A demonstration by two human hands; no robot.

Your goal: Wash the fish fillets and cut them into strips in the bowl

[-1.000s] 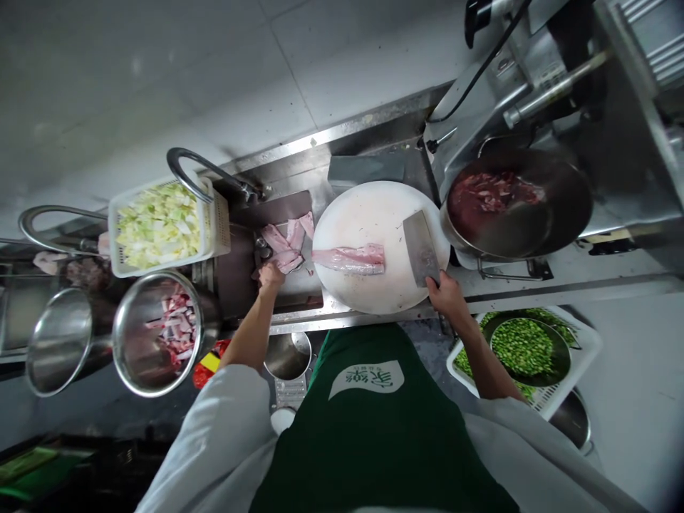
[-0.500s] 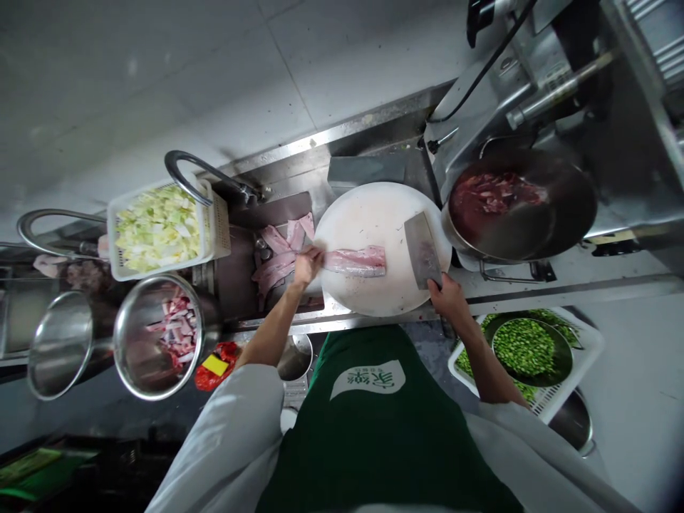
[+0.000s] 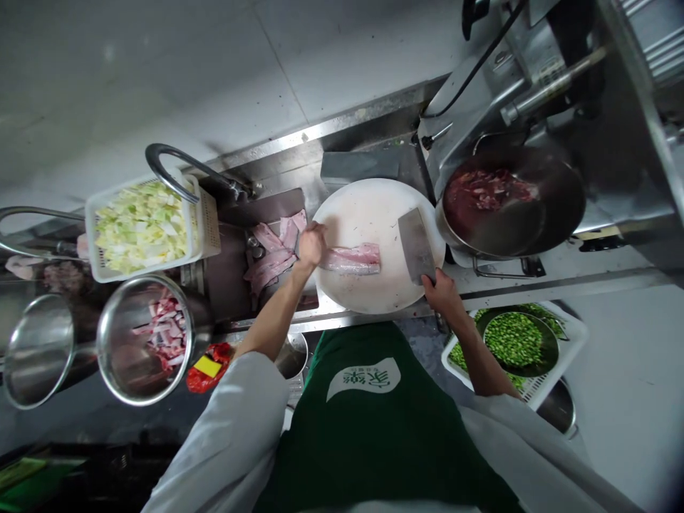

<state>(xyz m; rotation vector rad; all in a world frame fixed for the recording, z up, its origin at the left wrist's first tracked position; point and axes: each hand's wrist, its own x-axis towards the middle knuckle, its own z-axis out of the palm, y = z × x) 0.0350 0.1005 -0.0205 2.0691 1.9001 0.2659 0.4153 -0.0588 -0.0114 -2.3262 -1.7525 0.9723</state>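
Observation:
A long pale-pink fish fillet [image 3: 355, 258] lies on the round white cutting board [image 3: 374, 206]. My left hand [image 3: 312, 246] is closed at the fillet's left end, over the board's left edge; what is inside its fingers is hidden. In my right hand [image 3: 441, 291] is the handle of a cleaver [image 3: 415, 246], its broad blade lying flat or nearly so above the right side of the board. More fish fillets [image 3: 271, 260] rest in the sink [image 3: 227, 267] just left of my left hand.
Left of the sink stand a white basket [image 3: 195, 214] of chopped cabbage and a steel pot [image 3: 115, 356] with cut meat pieces. A faucet [image 3: 171, 178] arches over the basket. Right of the board sits a large pan [image 3: 561, 214] with red meat; below it, a basket [image 3: 574, 335] of chopped greens.
My left hand has risen slightly and turned into more of a fist at the fillet's end. The cleaver stays over the board's right side. The whole view has shifted a little.

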